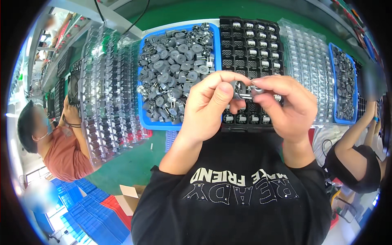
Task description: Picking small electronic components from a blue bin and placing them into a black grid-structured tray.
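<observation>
My left hand (206,107) pinches a small dark grey part with metal prongs (240,90) between thumb and fingers. Facing it, my right hand (290,107) is closed on a small silver metal piece (257,88), close against the prongs. Fingertips partly cover both, so I cannot tell whether they are joined. Beneath my hands lies a black compartment tray (229,54), with silver cylindrical parts in many of its pockets. Beside my left hand stands a blue bin (143,116) heaped with round grey parts (173,61), several showing metal fittings.
Clear plastic trays (306,53) are stacked right of the black tray; another blue bin (354,81) stands beyond. At left, a tilted clear tray stack (108,98) stands near a co-worker in a brown shirt (67,153). Another person (353,163) sits at right. Blue crates (92,212) fill the lower left.
</observation>
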`<state>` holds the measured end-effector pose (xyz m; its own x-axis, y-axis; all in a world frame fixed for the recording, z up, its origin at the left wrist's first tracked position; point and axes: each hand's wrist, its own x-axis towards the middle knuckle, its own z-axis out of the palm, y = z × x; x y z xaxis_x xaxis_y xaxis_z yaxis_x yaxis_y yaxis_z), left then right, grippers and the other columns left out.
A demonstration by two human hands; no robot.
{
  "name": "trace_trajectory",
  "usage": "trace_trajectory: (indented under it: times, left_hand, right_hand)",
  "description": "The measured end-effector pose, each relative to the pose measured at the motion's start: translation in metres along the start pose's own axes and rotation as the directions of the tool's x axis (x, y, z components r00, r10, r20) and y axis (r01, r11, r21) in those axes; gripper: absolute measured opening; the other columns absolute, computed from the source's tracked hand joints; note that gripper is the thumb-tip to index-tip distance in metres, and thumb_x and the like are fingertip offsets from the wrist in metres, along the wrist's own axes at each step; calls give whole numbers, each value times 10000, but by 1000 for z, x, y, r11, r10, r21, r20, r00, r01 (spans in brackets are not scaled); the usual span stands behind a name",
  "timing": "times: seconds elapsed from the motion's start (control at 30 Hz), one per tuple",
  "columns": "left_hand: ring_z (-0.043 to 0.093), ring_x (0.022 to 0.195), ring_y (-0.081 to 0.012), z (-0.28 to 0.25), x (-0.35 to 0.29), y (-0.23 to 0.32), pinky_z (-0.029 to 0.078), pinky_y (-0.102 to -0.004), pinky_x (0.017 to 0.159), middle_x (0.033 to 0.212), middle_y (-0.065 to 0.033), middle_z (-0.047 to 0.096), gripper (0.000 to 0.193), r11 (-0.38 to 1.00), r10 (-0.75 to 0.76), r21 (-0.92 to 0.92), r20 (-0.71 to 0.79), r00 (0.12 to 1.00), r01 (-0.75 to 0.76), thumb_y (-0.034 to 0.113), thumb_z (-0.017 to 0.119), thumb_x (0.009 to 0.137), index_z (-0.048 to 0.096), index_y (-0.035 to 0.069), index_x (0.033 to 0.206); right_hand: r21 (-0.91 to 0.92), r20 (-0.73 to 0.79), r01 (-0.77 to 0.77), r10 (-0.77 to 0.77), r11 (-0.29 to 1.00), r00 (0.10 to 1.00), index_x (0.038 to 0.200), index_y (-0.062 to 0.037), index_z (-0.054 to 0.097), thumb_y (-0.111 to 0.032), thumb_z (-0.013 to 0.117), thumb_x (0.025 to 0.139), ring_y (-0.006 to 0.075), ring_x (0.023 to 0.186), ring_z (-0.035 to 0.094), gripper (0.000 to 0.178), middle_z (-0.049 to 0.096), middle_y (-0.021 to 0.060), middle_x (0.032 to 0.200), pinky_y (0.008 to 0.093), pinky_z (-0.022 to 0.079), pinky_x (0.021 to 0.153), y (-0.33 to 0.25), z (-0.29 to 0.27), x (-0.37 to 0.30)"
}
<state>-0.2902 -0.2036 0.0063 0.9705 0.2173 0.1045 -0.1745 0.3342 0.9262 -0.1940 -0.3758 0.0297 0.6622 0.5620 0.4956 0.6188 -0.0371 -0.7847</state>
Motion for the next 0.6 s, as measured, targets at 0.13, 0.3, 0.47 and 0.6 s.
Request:
trace_trajectory:
  times: [0.13,0.3,0.47,0.6]
  left_hand:
    - [612,726,-67,3,-2,5,512,-211,646,962,-38,682,388,999,31,45,-15,999,-30,352,548,1060,676,-3,1152]
    - [569,701,-46,0,-3,8,504,-198,652,937,-20,677,360,997,48,58,30,998,-49,322,561,1059,679,-5,1153]
    - [560,692,-42,-2,-5,11,474,-193,629,866,-1,666,331,992,38,122,-8,999,-36,286,563,1061,683,-11,1148]
    - [548,683,-41,-3,-6,9,459,-195,612,848,2,663,311,992,35,120,-9,999,-34,265,564,1061,685,-7,1150]
  right_hand:
    - [-61,-26,240,-242,969,970,1010,1,752,-65,836,773,196,817,680,261,719,121,951,280,535,680,1,8,7]
    - [-42,-9,264,-265,964,964,1021,-33,761,-156,861,748,187,797,649,315,689,82,887,288,522,655,-4,16,5]
    - [-103,-44,271,-277,957,960,1033,-37,771,-77,866,716,195,785,672,333,688,68,900,289,565,656,-7,23,2]
    - [-115,-50,295,-302,949,952,1032,-38,770,-71,866,710,202,789,675,338,688,72,896,293,565,654,-6,27,1]
